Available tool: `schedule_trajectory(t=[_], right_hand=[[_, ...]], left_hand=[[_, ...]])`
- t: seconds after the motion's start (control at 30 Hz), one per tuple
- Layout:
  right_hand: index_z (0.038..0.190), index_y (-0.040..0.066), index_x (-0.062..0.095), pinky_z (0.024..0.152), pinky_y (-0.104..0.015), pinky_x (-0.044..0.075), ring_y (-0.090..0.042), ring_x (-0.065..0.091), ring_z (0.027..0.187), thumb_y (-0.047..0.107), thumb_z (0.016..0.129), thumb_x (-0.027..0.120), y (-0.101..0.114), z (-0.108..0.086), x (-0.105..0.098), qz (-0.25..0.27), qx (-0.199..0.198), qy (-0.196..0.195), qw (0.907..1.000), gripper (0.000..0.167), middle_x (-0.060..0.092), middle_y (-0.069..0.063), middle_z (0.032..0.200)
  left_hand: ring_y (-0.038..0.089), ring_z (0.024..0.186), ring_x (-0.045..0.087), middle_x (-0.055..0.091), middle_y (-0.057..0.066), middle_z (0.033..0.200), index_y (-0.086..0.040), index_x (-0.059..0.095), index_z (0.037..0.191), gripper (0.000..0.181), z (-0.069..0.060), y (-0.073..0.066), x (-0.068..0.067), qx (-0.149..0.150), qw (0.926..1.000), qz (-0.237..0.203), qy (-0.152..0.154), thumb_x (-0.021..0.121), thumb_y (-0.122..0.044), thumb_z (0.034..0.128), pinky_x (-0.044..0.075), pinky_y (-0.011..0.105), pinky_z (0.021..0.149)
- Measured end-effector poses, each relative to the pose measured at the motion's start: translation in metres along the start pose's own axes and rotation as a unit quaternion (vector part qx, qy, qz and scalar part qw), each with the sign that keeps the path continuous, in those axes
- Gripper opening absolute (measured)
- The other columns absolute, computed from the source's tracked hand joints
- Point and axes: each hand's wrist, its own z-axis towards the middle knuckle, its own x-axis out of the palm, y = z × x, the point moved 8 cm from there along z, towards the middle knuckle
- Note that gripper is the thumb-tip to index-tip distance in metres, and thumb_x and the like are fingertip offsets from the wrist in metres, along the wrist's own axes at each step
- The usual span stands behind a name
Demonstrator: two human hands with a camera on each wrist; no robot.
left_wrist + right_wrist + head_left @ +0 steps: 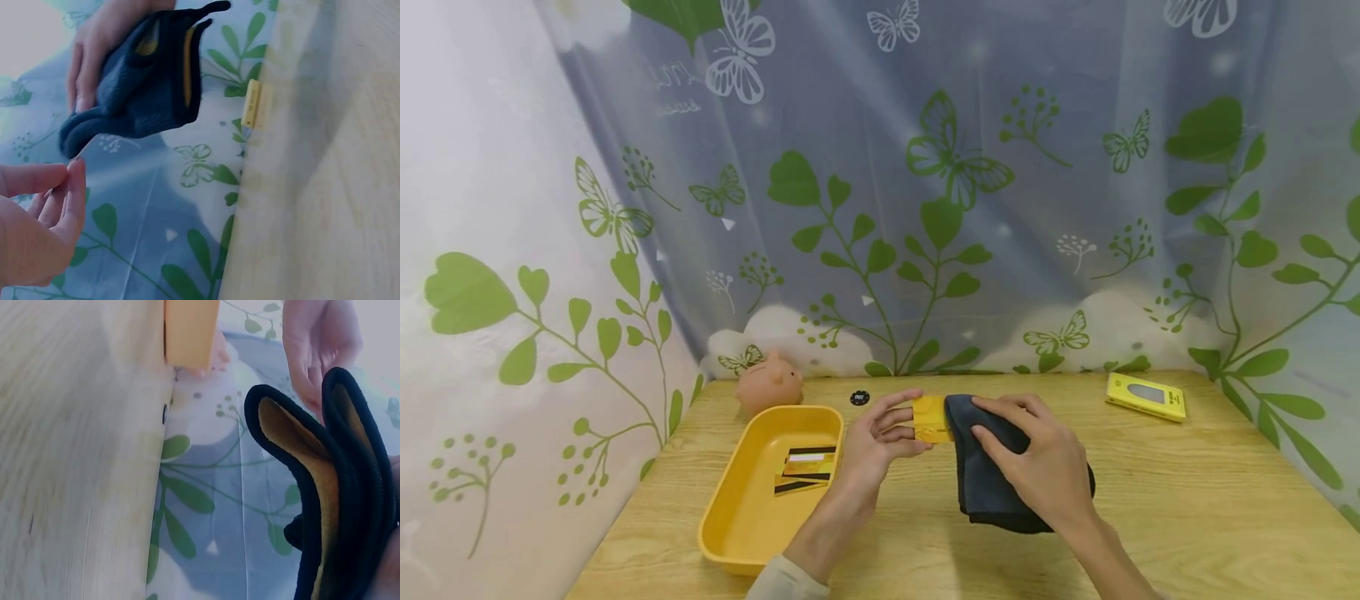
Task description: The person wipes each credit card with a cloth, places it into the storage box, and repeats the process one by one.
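Note:
My left hand (880, 437) pinches a yellow card (931, 419) between thumb and fingers, over the table's middle. In the left wrist view the card shows edge-on as a thin line at the fingertips of the left hand (47, 219). A folded dark blue cloth (992, 475) with black edging hangs from my right hand (1048, 458), which grips it by its upper part. The cloth lies over the card's right end and hides it. In the right wrist view the folds of the cloth (340, 475) gape, showing a tan lining.
A yellow tray (737, 521) stands at left, with several yellow and black cards (805, 468) inside. Behind it sits a pink piggy bank (770, 383). A black chip (860, 398) lies near the back edge, and a yellow box (1146, 397) at back right. A patterned curtain (880, 208) surrounds the table.

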Motion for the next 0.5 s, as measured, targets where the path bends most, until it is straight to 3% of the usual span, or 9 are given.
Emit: schedule_trajectory(t=[0.2,0.5], right_hand=[[0.122,0.020,0.079,0.060,-0.026,0.052,-0.021,0.069,0.084,0.012,0.083,0.089,-0.018,0.004,-0.013,-0.006,0.028,-0.011,0.9995,0.041,0.071,-0.002,0.109],[0.123,0.019,0.079,0.074,-0.009,0.045,-0.025,0.068,0.093,0.012,0.085,0.087,-0.035,0.011,-0.033,-0.002,0.059,-0.027,0.9979,0.040,0.072,-0.003,0.111]], left_hand=[[0.021,0.097,0.059,0.063,0.011,0.125,-0.015,0.067,0.138,0.055,0.003,-0.005,-0.011,0.010,0.9997,0.002,-0.021,0.069,0.010,0.0894,0.060,0.041,0.092],[0.020,0.084,0.068,0.065,0.007,0.111,-0.014,0.063,0.142,0.056,0.005,-0.008,-0.011,0.028,0.9991,-0.010,-0.031,0.066,0.013,0.0919,0.062,0.042,0.089]])
